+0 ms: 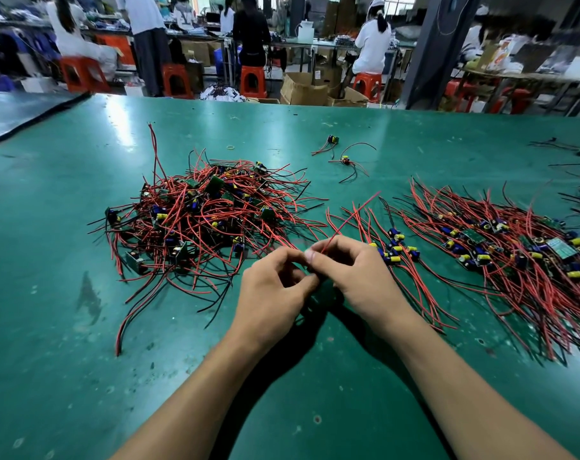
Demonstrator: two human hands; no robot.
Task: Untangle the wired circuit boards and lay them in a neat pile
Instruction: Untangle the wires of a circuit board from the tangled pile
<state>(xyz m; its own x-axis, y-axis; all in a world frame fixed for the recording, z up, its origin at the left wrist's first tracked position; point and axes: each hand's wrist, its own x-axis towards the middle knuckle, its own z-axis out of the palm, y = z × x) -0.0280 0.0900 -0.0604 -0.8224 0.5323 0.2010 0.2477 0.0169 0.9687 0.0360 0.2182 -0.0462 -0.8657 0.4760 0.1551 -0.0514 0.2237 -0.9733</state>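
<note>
A tangled heap of wired circuit boards (202, 220) with red and black leads lies on the green table (66, 327), left of centre. To the right, a small laid-out row of boards (396, 249) sits beside a larger ordered pile (514, 257). My left hand (275, 293) and my right hand (351, 273) meet in front of the heap, fingers curled. My right hand pinches a red wire (351, 215) that runs up and to the right. My left hand's fingertips close on the same piece; the board itself is hidden between the hands.
Two loose wired boards (333, 140) (346, 160) and a small rubber band (230, 147) lie farther back. More wires (567, 147) lie at the far right edge. Beyond the table, people sit on orange stools (253, 81) among cardboard boxes.
</note>
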